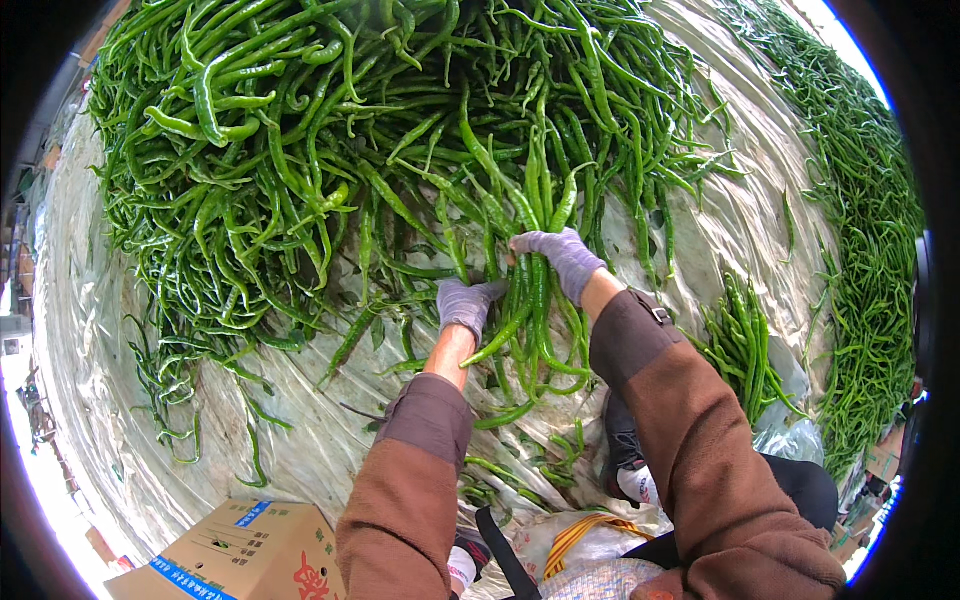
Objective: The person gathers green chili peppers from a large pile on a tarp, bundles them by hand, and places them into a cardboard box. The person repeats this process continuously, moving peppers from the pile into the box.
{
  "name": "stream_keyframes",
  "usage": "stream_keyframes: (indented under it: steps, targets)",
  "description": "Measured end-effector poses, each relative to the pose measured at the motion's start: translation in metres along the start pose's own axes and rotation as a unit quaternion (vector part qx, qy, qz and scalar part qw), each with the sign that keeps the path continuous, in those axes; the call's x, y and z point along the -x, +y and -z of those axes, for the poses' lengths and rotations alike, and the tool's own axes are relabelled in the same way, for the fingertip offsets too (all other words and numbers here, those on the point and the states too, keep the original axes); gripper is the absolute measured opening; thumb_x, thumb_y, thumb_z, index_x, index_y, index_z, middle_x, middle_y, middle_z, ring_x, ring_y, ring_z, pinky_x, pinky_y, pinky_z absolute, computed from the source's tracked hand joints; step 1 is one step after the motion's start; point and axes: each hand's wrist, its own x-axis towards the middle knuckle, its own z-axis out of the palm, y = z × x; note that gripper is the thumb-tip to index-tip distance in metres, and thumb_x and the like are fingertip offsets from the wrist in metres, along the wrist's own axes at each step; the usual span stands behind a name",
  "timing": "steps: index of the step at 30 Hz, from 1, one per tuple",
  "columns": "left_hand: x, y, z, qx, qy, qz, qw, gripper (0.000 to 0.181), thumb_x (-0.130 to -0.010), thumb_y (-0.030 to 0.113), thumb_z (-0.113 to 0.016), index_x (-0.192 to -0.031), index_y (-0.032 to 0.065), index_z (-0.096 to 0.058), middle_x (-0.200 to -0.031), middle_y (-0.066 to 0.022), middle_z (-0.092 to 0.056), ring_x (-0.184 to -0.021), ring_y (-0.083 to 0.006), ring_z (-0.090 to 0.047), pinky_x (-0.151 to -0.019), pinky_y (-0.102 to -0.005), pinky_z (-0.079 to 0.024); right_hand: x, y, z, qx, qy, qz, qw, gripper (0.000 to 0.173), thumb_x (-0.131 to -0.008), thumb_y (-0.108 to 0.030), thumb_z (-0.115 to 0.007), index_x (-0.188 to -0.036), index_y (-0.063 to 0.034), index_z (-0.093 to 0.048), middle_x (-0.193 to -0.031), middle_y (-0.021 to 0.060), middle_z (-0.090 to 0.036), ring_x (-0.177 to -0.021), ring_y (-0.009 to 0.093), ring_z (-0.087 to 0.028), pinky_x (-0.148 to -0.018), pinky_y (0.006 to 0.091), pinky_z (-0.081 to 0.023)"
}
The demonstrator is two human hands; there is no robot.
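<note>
Both hands wear purple-grey knit gloves at the near edge of a large heap of long green chili peppers (300, 150). My right hand (562, 259) is closed round the middle of a bunch of green peppers (536, 300), whose ends stick out above and below the glove. My left hand (469, 304) is low among peppers just left of that bunch; its fingers are partly hidden, so its hold is unclear. Beside my right forearm lies a smaller pile of peppers (739, 345), roughly aligned, on clear plastic.
A pale plastic sheet (300, 420) covers the ground. Another long heap of green peppers (862, 247) runs along the right. At lower left stands a printed cardboard box (255, 547) with blue tape. Loose peppers (255, 450) and leaves lie about; yellow-red straps (577, 540) lie near my feet.
</note>
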Motion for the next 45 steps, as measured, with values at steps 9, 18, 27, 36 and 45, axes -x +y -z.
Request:
stream_keyframes:
  steps: [9, 18, 27, 36, 45]
  targets:
    - [0.022, 0.021, 0.005, 0.014, -0.035, 0.051, 0.998, 0.019, -0.069, 0.011, -0.066, -0.082, -0.0002, -0.060, -0.069, -0.0093, -0.062, -0.049, -0.0162, -0.056, -0.041, -0.0276, -0.038, 0.032, -0.002, 0.010, 0.056, -0.030, -0.032, 0.997, 0.023, -0.065, -0.010, -0.070, -0.085, -0.0003, -0.062, -0.072, 0.0091, -0.063, -0.056, 0.018, -0.059, -0.053, 0.0326, -0.051]
    - [0.069, 0.034, 0.033, 0.074, -0.031, 0.043, 0.996, 0.017, -0.085, 0.020, -0.054, -0.090, 0.0040, -0.054, -0.071, -0.0122, -0.064, -0.047, -0.0160, -0.057, -0.041, -0.0282, -0.045, 0.101, 0.012, 0.029, 0.058, -0.014, 0.019, 0.998, 0.022, -0.064, -0.012, -0.071, -0.083, -0.0035, -0.062, -0.068, 0.0059, -0.060, -0.053, 0.016, -0.055, -0.049, 0.0290, -0.046]
    - [0.022, 0.008, -0.018, -0.319, 0.108, -0.005, 0.941, 0.043, -0.062, 0.027, -0.074, -0.085, -0.0068, -0.060, -0.077, -0.0158, -0.062, -0.071, -0.0265, -0.060, -0.067, -0.0351, -0.047, 0.103, 0.064, 0.053, -0.013, -0.016, -0.099, 0.995, 0.015, -0.067, -0.014, -0.069, -0.077, -0.0030, -0.064, -0.064, 0.0058, -0.059, -0.052, 0.016, -0.055, -0.049, 0.0277, -0.044]
    - [0.075, 0.032, 0.016, 0.049, 0.035, 0.004, 0.998, 0.018, -0.069, 0.014, -0.072, -0.066, 0.0023, -0.059, -0.054, -0.0041, -0.056, -0.040, -0.0103, -0.047, -0.036, -0.0252, -0.035, 0.098, 0.027, 0.036, -0.062, -0.134, -0.102, 0.984, 0.028, -0.070, -0.011, -0.062, -0.096, -0.0013, -0.062, -0.073, 0.0063, -0.062, -0.056, 0.016, -0.057, -0.055, 0.0274, -0.049]
    - [0.180, 0.175, -0.003, 0.169, 0.026, -0.211, 0.962, 0.013, -0.067, 0.003, -0.058, -0.078, -0.0017, -0.056, -0.063, -0.0115, -0.059, -0.054, -0.0205, -0.057, -0.054, -0.0295, -0.048, 0.181, -0.119, 0.008, 0.255, -0.269, 0.295, 0.881, 0.022, -0.063, -0.014, -0.070, -0.081, -0.0029, -0.066, -0.071, 0.0052, -0.062, -0.062, 0.010, -0.056, -0.059, 0.0265, -0.048]
